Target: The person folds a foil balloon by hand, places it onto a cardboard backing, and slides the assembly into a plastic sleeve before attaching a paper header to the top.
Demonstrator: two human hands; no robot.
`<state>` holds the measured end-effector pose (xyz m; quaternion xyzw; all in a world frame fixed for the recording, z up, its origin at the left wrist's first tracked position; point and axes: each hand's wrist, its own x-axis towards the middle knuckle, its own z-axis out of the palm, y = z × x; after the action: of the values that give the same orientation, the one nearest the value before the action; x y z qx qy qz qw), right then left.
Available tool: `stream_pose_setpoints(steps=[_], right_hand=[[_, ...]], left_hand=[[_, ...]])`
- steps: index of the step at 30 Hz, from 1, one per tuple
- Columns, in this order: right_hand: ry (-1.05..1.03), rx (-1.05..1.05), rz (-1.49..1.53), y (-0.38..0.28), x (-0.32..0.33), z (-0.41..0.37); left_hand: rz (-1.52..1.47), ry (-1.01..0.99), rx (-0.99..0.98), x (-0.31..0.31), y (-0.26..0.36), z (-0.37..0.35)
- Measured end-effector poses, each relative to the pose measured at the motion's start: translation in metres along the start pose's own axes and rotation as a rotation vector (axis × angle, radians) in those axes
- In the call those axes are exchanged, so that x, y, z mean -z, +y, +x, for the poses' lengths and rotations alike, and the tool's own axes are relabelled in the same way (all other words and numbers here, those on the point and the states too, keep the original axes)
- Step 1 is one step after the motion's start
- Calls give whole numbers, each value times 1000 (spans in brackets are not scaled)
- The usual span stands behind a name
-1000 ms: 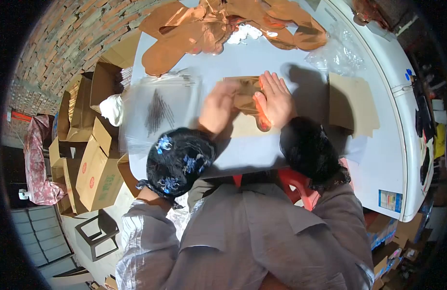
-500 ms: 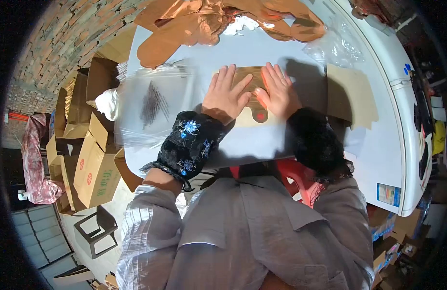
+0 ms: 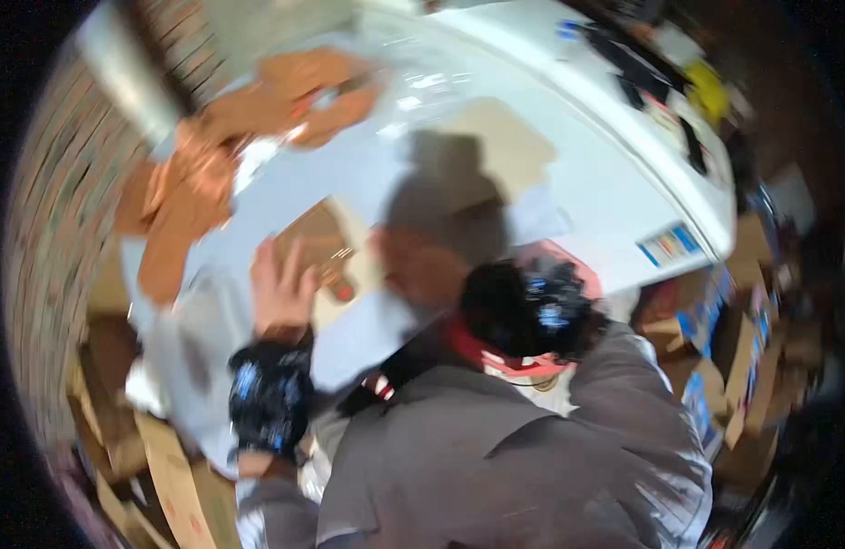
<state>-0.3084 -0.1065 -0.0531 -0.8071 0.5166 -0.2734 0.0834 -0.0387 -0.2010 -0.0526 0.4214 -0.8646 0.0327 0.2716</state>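
A flat brown piece [image 3: 315,234] with a rounded tab and a red spot lies on a pale beige sheet [image 3: 357,231] on the table. My left hand [image 3: 283,288] rests at the piece's left edge, fingers spread and holding nothing. Off to the right, my right hand [image 3: 424,270] is in shadow and smeared by motion, apart from the brown piece. Its fingers cannot be made out. Both forearms wear black sleeve covers with blue flowers.
Copper-coloured flat pieces with rounded ends [image 3: 171,261] lie at the table's far left. Clear plastic bags [image 3: 203,320] are stacked left of my left hand. A beige cardboard sheet [image 3: 505,133] lies at the back. Cardboard boxes [image 3: 176,476] stand at the lower left.
My view has swung to the right and blurred. My right hand has left the brown piece and moved back toward my body. My left hand remains by the piece.
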Motion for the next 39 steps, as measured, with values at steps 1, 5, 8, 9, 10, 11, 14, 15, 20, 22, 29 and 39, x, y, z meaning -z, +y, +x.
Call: stream_pose_setpoints(steps=[1,5,8,9,10,11,14,15,20,22,29,39], right_hand=[[36,102,-120,3,-6,-7],[198,26,-83,-19,-9,-10],[223,-53,68,-23,-14,-7],[247,-83,118,-25,-17,-5],[269,-112,169,-26,-22,-3],[290,-141,221,-27,-25,-1],[356,-228,410,-25,-40,11],[339,-382,492,-23,-44,12],[202,-447,514,-24,-11,16],[112,-413,437,-18,-8,9],[13,-536,458,2,48,-44],[-68,-690,600,-6,136,-64]], left_hand=[[47,-47,-18,-4,-4,-2],[193,-195,47,0,0,-3],[198,-218,72,0,0,-2],[193,-220,76,0,0,-2],[204,-200,60,-1,-1,-3],[215,-179,46,-5,-4,-5],[223,-101,-97,-22,-16,-4],[241,-85,-133,-19,-25,-7],[123,-56,48,1,7,-2],[119,-55,70,-2,6,-5],[138,-145,66,5,10,-7],[150,-186,99,7,12,-6]])
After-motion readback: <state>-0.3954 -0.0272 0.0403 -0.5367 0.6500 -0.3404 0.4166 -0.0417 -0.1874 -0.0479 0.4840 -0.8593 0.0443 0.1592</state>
